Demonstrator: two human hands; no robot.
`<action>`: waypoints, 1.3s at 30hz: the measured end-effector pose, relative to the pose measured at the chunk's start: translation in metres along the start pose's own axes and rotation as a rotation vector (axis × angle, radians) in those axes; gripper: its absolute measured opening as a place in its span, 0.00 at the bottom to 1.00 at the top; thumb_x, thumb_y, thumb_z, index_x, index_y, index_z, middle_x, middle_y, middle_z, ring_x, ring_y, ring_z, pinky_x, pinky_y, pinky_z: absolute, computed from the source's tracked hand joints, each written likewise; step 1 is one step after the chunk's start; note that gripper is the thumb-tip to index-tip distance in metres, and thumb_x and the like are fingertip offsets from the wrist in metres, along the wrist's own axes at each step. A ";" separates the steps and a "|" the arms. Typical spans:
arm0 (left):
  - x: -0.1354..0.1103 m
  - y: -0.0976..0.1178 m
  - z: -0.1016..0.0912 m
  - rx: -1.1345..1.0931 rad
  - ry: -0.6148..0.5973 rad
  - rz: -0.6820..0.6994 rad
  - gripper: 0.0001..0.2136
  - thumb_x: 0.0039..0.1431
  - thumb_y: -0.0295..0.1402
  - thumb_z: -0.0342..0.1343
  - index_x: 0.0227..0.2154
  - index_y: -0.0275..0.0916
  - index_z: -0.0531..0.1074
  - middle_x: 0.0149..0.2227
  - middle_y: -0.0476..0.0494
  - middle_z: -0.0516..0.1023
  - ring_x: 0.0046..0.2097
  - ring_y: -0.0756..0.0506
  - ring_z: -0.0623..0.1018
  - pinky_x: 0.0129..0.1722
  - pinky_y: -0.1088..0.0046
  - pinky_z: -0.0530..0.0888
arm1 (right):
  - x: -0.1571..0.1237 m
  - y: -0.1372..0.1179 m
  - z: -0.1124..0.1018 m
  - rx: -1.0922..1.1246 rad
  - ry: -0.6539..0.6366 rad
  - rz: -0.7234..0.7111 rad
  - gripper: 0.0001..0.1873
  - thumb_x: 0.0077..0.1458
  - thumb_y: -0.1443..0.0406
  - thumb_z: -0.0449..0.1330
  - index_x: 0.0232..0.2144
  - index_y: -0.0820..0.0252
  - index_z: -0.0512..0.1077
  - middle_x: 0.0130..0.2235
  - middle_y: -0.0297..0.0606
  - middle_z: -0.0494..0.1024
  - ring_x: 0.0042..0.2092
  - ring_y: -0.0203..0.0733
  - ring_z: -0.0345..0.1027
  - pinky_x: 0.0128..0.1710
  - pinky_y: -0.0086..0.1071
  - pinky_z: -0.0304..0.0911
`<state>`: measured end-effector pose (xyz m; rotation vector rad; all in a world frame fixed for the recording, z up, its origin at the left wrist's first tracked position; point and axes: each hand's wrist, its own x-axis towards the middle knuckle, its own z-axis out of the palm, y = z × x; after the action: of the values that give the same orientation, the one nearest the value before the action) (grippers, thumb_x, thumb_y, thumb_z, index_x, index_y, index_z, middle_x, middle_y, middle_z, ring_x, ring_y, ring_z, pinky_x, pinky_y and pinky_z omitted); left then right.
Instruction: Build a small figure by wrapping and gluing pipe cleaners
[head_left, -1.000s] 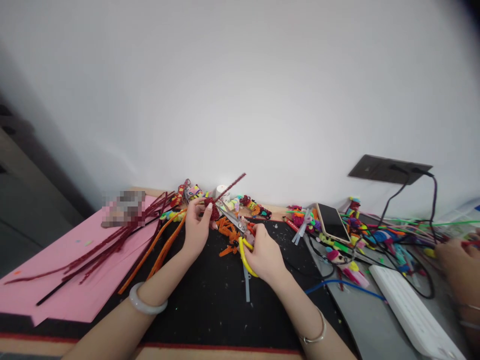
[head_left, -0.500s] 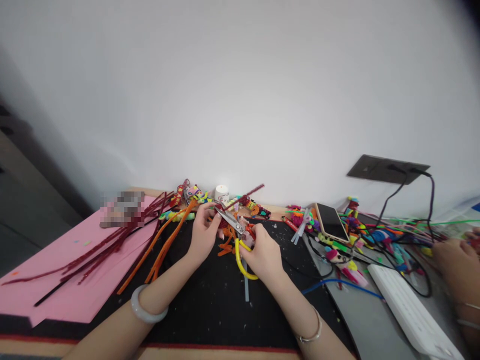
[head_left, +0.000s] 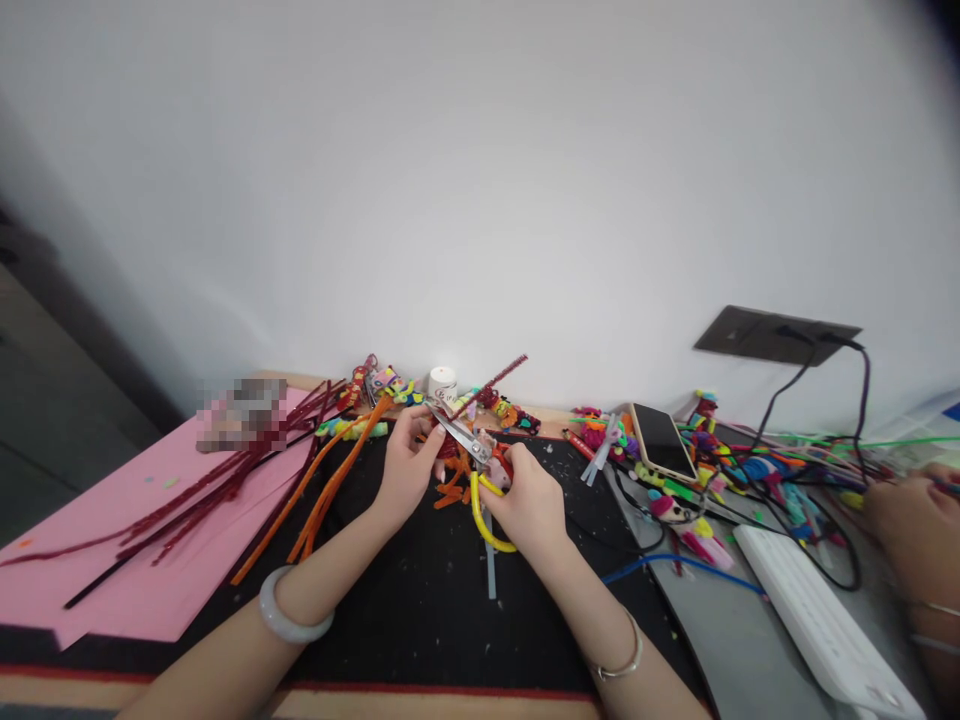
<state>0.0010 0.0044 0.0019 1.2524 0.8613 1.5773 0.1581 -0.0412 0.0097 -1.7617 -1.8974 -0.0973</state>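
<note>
My left hand (head_left: pixel 411 458) pinches a dark red pipe cleaner (head_left: pixel 492 384), whose fuzzy free end points up and to the right. In my right hand (head_left: pixel 531 505) are scissors (head_left: pixel 480 520) with yellow handles, their metal blades aimed up-left at my left fingertips. The blades lie across the pipe cleaner near those fingers; whether they touch it I cannot tell. Beneath the hands lie short orange pipe cleaner pieces (head_left: pixel 450 495) on a black mat (head_left: pixel 442 620). Something reddish beside my right fingers is partly hidden.
Dark red pipe cleaners (head_left: pixel 217 485) rest on pink sheet (head_left: pixel 82 540) at left, with long orange ones (head_left: pixel 330 500) beside it. A white paper cup (head_left: pixel 442 380) stands by the wall. Rightward are a phone (head_left: pixel 664 440), a white power strip (head_left: pixel 817 620), cables, and another person's hand (head_left: pixel 911 520).
The pipe cleaner's free end has tilted slightly upward, and the scissor blades have shifted a little against it. Both hands keep their grips. The view has shifted slightly.
</note>
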 end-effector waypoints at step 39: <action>0.010 0.006 -0.009 0.086 0.151 0.116 0.14 0.57 0.38 0.52 0.44 0.41 0.60 0.32 0.50 0.68 0.20 0.55 0.70 0.20 0.79 0.72 | 0.000 0.003 0.001 0.090 0.024 0.074 0.10 0.48 0.59 0.57 0.32 0.56 0.65 0.29 0.33 0.74 0.29 0.38 0.69 0.26 0.26 0.54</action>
<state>-0.0102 0.0120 0.0089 1.2758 0.9758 1.7617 0.1606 -0.0404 0.0083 -1.7606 -1.7890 -0.0057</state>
